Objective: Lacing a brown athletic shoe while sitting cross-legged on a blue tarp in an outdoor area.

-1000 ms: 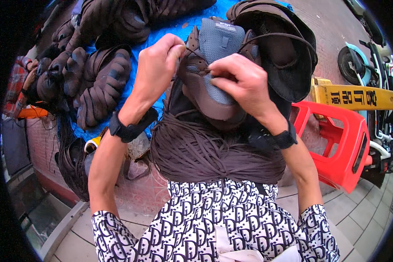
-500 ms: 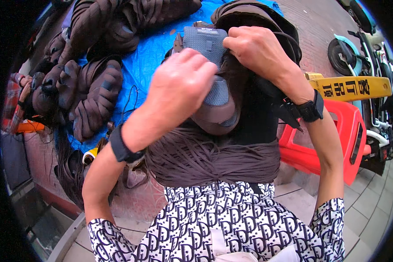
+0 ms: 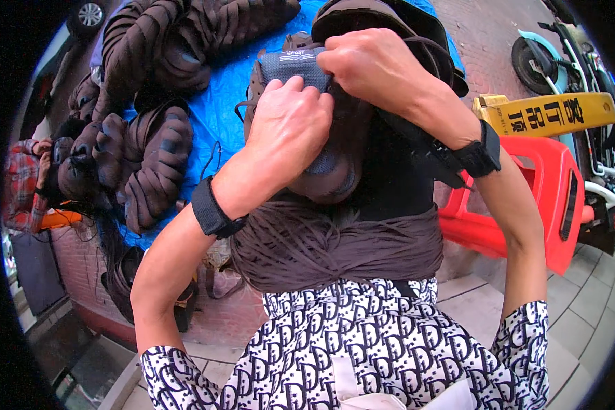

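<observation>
Left hand (image 3: 290, 130) closed in a loose fist over the middle of a brown shoe (image 3: 321, 174), knuckles up, fingers curled onto its grey tongue (image 3: 295, 66); whether a lace is pinched inside the fist cannot be told. Right hand (image 3: 376, 65) clamped on the far right edge of the same tongue, thumb and fingers pressed together there. Shoe held raised at centre, toe pointing near, resting above a thick bundle of brown cord (image 3: 335, 242) lying across the lap. Black wristband (image 3: 212, 208) on left wrist, black watch (image 3: 482, 150) on right wrist.

Far edge of shoe touching a stacked dark shoe upper (image 3: 396, 20) behind it. Blue tarp (image 3: 215, 113) spread far and left, its near edge ending at brick paving. Rows of brown banded shoe uppers (image 3: 154, 164) on the tarp, left of the hands and apart from them. Red plastic stool (image 3: 533, 184) just right of the right forearm, close but not touching. Yellow barrier (image 3: 550, 113) and a parked scooter (image 3: 567, 55) further right. Another person in a red checked sleeve (image 3: 24, 178) at far left edge, well apart.

Open room limited: narrow gap between left forearm and tarp goods; paved strip near right, beyond the stool, clear
</observation>
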`<state>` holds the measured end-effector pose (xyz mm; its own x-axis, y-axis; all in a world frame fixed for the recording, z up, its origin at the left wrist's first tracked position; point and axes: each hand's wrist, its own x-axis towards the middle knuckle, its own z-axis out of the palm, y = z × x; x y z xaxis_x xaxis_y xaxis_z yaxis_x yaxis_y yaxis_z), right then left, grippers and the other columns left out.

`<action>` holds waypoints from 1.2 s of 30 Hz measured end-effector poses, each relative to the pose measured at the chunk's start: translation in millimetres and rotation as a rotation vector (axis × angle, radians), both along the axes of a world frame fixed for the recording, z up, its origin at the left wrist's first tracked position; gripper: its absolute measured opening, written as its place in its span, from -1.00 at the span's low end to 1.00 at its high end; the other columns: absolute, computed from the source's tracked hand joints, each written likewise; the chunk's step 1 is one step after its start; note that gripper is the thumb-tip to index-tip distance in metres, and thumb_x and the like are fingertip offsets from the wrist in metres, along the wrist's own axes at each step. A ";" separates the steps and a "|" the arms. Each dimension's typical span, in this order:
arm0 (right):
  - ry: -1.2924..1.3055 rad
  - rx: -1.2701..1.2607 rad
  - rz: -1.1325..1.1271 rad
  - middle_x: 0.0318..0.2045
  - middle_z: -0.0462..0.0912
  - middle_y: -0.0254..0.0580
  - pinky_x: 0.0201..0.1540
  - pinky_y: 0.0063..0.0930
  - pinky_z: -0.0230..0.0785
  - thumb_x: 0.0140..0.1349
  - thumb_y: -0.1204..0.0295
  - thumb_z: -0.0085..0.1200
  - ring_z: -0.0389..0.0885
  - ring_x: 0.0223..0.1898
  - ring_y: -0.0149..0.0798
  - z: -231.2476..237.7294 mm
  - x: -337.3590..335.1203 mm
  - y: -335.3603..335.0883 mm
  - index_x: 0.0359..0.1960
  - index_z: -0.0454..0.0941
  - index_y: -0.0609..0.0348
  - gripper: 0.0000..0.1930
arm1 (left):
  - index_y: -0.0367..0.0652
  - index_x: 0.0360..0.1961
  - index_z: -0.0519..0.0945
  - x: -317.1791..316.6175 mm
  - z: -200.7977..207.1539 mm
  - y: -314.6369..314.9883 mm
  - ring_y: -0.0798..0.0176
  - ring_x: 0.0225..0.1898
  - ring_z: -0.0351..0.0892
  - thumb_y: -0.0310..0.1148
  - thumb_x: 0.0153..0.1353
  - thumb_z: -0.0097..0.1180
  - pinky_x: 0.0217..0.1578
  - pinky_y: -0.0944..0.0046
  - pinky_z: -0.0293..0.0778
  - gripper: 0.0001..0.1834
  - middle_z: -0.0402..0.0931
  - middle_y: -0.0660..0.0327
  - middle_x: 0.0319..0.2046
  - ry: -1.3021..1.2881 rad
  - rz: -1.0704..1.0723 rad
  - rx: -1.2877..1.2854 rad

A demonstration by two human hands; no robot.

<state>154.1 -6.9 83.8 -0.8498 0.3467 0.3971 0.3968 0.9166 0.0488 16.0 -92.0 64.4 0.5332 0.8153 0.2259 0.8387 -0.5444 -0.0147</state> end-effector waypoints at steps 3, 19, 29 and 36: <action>0.014 -0.008 0.071 -0.59 0.53 -0.15 -0.48 -0.34 0.42 -0.18 0.44 -0.02 0.56 -0.49 -0.12 -1.3 -7.8 -2.6 -0.64 0.51 0.13 -0.92 | -0.12 -0.62 0.37 -2.1 -1.3 -7.7 0.21 -0.46 0.34 -0.42 -0.24 0.06 -0.47 0.26 0.25 -0.87 0.30 0.25 -0.64 -0.031 -0.094 0.167; 0.520 -0.295 0.070 -0.59 0.53 -0.21 -0.49 -0.42 0.37 -0.13 0.55 -0.02 0.51 -0.56 -0.22 -40.8 7.3 -47.3 -0.33 0.49 0.10 -0.76 | -0.21 -0.46 0.39 -20.0 -3.4 -12.9 0.13 -0.46 0.36 -0.49 -0.19 0.12 -0.44 0.23 0.30 -0.79 0.38 0.17 -0.55 -0.447 -0.151 0.084; 0.412 0.097 0.111 -0.55 0.50 -0.25 -0.50 -0.46 0.33 -0.16 0.45 0.00 0.48 -0.52 -0.26 -2.4 8.9 -32.4 -0.48 0.51 0.08 -0.86 | -0.18 -0.47 0.45 -14.9 5.2 -15.6 0.06 -0.41 0.34 -0.47 -0.15 0.10 -0.37 0.18 0.26 -0.85 0.40 0.16 -0.51 -0.370 -0.012 -0.108; -0.140 -0.011 -0.087 -0.63 0.53 -0.07 -0.46 -0.27 0.39 -0.16 0.52 -0.03 0.54 -0.51 -0.05 16.6 9.1 -6.1 -0.58 0.49 0.18 -0.93 | -0.16 -0.53 0.47 -9.9 8.3 -9.3 0.08 -0.39 0.37 -0.43 -0.14 0.10 -0.37 0.16 0.25 -0.90 0.42 0.18 -0.56 -0.397 0.008 -0.200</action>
